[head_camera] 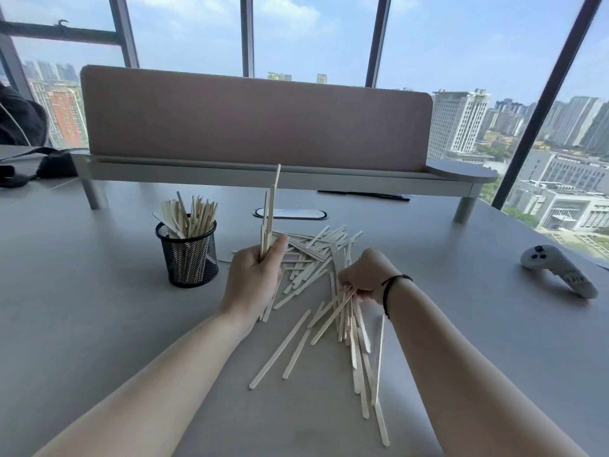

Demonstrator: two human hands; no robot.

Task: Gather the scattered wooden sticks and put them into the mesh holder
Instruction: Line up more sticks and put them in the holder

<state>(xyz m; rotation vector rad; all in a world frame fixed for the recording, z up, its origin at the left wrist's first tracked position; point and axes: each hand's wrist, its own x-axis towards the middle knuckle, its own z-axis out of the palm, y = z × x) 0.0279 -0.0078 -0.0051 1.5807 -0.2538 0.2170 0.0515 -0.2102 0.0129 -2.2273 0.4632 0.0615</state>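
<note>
Spreading across a grey desk (99, 324), wooden sticks (306, 262) face city windows (313, 31).

Pale wooden sticks (316, 258) on grey table (99, 324); black mesh holder (188, 255); dusty pink divider panel (257, 120); white controller (557, 268); black wristband (392, 285).

Grey controller (557, 270) on table (99, 308); pink divider (257, 120) behind.
</note>
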